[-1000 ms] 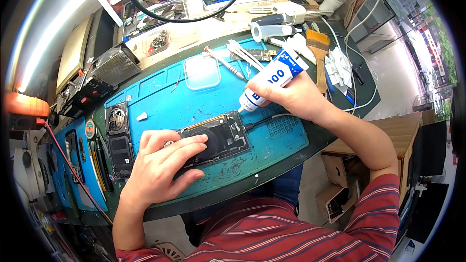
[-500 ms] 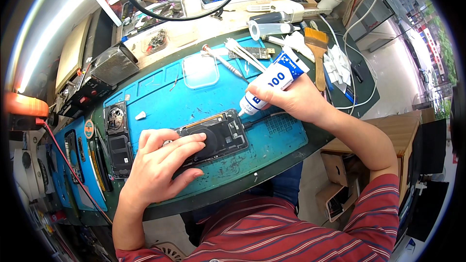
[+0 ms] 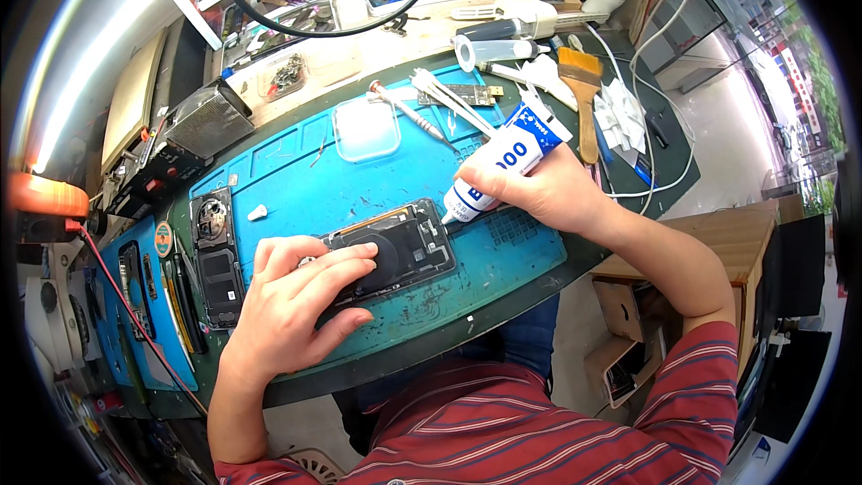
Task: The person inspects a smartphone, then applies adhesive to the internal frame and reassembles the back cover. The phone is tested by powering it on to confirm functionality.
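Observation:
An opened smartphone point(image 3: 409, 251), its dark inner parts bare, lies on the blue mat. My left hand point(image 3: 301, 292) rests across its left part, fingers stretched flat over it and thumb apart on the near side; the palm hides that end. My right hand point(image 3: 557, 184) is wrapped round a white and blue glue tube point(image 3: 510, 154), tilted with its nozzle down at the phone's far right corner. Whether the tip touches the frame I cannot tell. A small white nozzle cap point(image 3: 258, 213) lies on the mat. Left of the phone is a detached black phone part point(image 3: 218, 260).
Beyond the phone sit a clear plastic box point(image 3: 366, 130), a screwdriver point(image 3: 415, 117) and white swabs point(image 3: 449, 97). A brush point(image 3: 584, 90), syringe point(image 3: 498, 52), tissues point(image 3: 621, 121) and white cables crowd the right. A black cable point(image 3: 332, 33) arches above the far bench.
The tube in my right hand has come down slightly, its nozzle now lower at the phone's corner. My left hand stays in place on the phone. The whole view has shifted a little.

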`<state>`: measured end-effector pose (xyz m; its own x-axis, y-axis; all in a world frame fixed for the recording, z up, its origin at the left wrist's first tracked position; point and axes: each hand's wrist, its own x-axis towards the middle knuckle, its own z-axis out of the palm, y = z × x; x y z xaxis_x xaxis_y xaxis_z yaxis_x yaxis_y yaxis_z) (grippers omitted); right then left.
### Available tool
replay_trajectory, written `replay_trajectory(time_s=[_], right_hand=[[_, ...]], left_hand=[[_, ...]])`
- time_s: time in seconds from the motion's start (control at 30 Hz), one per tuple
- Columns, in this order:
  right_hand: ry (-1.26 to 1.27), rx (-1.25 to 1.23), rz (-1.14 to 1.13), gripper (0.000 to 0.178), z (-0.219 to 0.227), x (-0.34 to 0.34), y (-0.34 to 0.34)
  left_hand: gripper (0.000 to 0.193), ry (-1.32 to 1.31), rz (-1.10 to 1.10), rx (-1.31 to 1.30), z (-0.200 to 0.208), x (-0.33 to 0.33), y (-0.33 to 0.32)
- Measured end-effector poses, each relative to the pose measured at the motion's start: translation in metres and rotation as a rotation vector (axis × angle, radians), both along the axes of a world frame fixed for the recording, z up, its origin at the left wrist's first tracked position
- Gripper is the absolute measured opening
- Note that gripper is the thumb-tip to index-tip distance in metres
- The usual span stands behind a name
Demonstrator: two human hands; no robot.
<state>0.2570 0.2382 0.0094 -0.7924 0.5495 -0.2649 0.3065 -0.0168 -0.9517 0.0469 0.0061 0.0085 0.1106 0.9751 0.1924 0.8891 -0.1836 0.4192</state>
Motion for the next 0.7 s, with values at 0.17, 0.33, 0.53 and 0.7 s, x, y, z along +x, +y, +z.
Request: replay_trajectory(time_s=[0.17, 0.33, 0.53, 0.7], right_hand=[[-0.024, 0.050, 0.010, 0.034, -0.0029, 0.0025, 0.0000], [-0.057, 0.151, 0.032, 0.033, 0.0004, 0.0037, -0.0017], [-0.015, 0.119, 0.019, 0.033, -0.0042, 0.0066, -0.0040], [-0.056, 0.128, 0.012, 0.033, -0.0007, 0.0079, -0.0069]], left_hand=[[0.050, -0.002, 0.000, -0.002, 0.0002, 0.0002, 0.0002], [0.047, 0.005, 0.003, -0.007, 0.0003, 0.0001, -0.0001], [0.048, -0.001, 0.002, -0.003, 0.0002, 0.0008, -0.0005], [0.049, -0.009, 0.007, -0.005, 0.0001, 0.0012, 0.0003]])
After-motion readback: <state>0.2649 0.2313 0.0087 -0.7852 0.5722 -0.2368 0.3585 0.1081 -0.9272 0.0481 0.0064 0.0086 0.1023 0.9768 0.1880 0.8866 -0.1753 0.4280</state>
